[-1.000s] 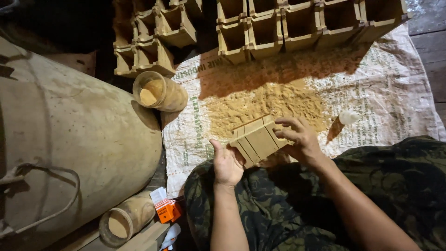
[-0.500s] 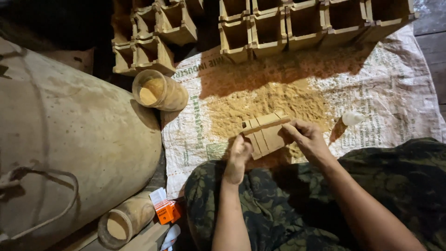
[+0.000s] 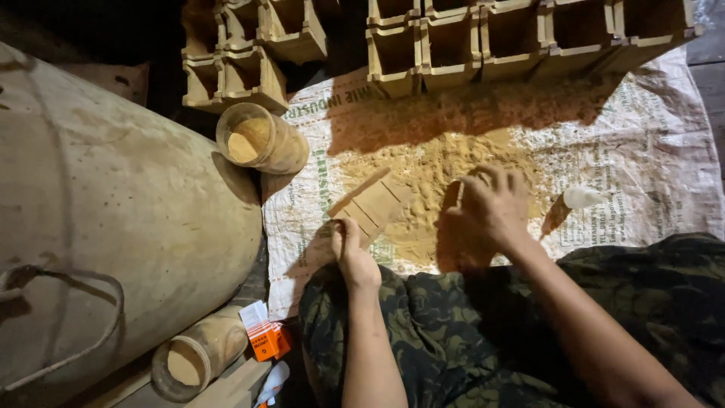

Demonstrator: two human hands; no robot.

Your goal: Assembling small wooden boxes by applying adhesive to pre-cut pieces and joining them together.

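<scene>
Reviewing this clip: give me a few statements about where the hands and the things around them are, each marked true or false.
1. The left hand holds the wooden mould. True.
2. The right hand also grips the mould. False: it rests on the sand pile, apart from the mould.
3. The sand lies on a printed woven sack. True.
4. The jar above the mould is empty. False: it holds sand-coloured powder.
5. Rows of open wooden boxes stand at the far edge of the sack. True.
6. The small orange box sits on the sand pile. False: it lies at the lower left, beside a second jar.
</scene>
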